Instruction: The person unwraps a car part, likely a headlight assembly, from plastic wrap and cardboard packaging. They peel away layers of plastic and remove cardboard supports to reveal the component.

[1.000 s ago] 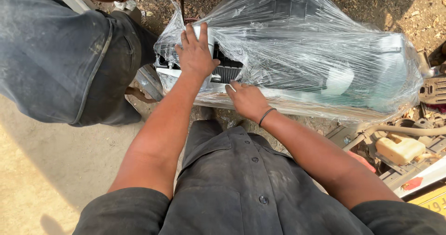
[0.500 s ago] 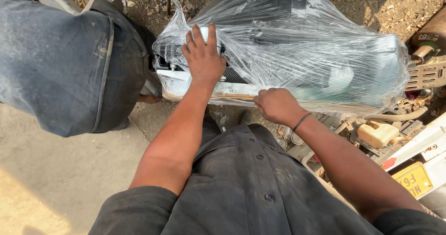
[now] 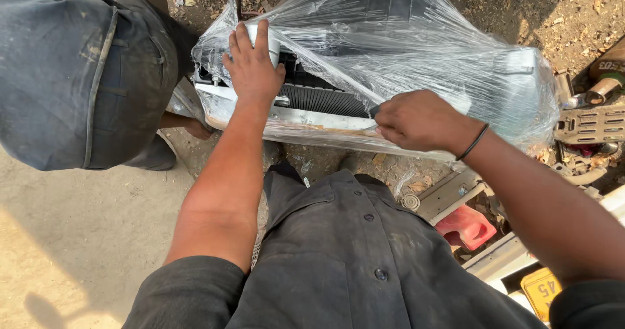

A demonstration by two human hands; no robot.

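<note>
Radiator [image 3: 325, 101], finned core dark with a pale metal frame, lies crosswise in front of the person, resting on dirt ground [image 3: 521, 10] and wrapped in clear plastic film [image 3: 416, 49] that bunches loose at the far left corner. Left hand [image 3: 252, 65] lies flat on the left end, fingers spread and pressing down over a white cap-like fitting; it grips nothing, only pins the load. Right hand [image 3: 416, 121] sits at the near edge toward the middle, fingers curled into a pinch on the film where a taut fold runs up and left across the core; whether a strip of tape or only the film is between the fingertips is hard to tell from this angle. A black band circles that wrist. Another person's grey trouser leg [image 3: 78, 75] stands close at the far left, just beside the radiator's end. To the right lie a metal engine part [image 3: 589, 124], a red plastic container [image 3: 465, 228] and a yellow plate [image 3: 540, 290], all apart from the radiator. For handling the film well, in my judgement: keep the flat hand's weight steady so the radiator does not slide, pull the pinched film low and along the frame rather than across the fins, which likely bend easily, and mind the sharp frame edge near the right knuckles.
</note>
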